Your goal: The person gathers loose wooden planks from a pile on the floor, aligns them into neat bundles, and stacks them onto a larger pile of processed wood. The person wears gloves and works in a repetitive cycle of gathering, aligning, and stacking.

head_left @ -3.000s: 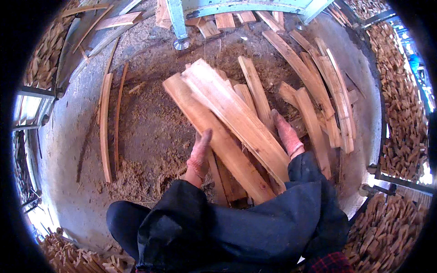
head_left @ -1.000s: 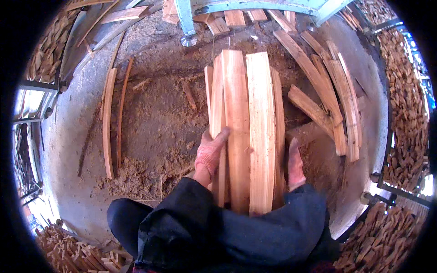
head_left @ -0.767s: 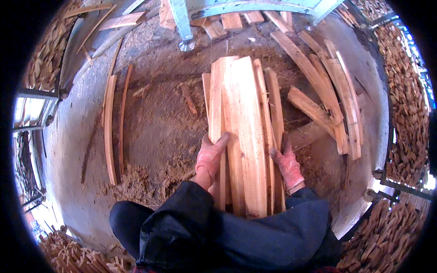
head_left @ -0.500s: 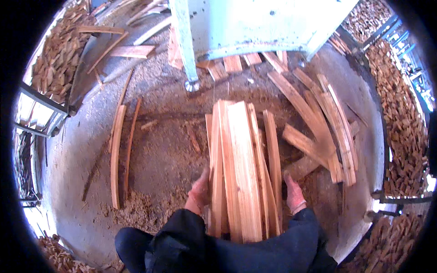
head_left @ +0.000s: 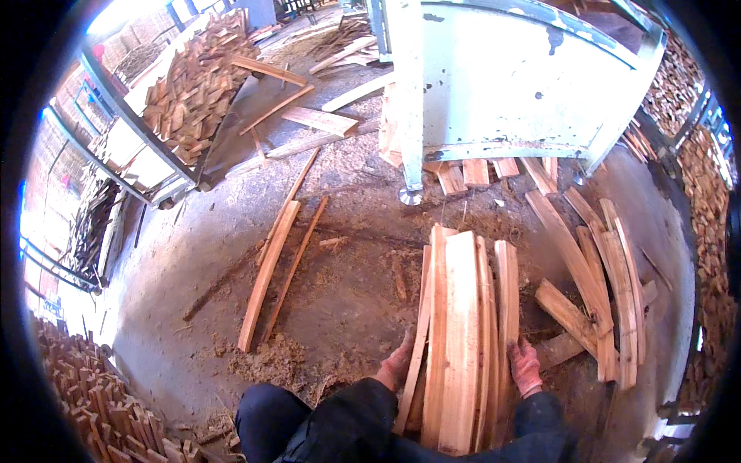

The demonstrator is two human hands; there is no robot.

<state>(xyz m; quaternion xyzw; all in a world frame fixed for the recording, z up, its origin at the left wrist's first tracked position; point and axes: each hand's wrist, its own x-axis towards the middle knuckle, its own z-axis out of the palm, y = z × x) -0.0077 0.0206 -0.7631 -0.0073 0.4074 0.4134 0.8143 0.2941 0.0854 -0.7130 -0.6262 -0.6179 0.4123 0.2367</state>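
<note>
A bundle of long sawn wood planks (head_left: 461,332) stands lengthwise before me, its near end close to my body. My left hand (head_left: 397,359) grips the bundle's left side, fingers partly hidden behind the outermost plank. On the opposite side my right hand (head_left: 526,367), reddish and seemingly gloved, presses against the right-hand plank, thumb up and fingertips out of sight. The planks are squeezed between both hands, their far ends uneven.
To the right lie several loose planks (head_left: 575,258), some crossing. Two thin strips and a plank (head_left: 268,278) lie left, near sawdust (head_left: 270,359). A pale-painted metal machine frame (head_left: 525,85) stands ahead. Wood piles (head_left: 193,89) fill the far left; stacked pieces (head_left: 100,401) rise lower left.
My view has turned left, so the scene sits farther right. The right-hand plank has come in against the bundle, and my right hand has closed in on it.
</note>
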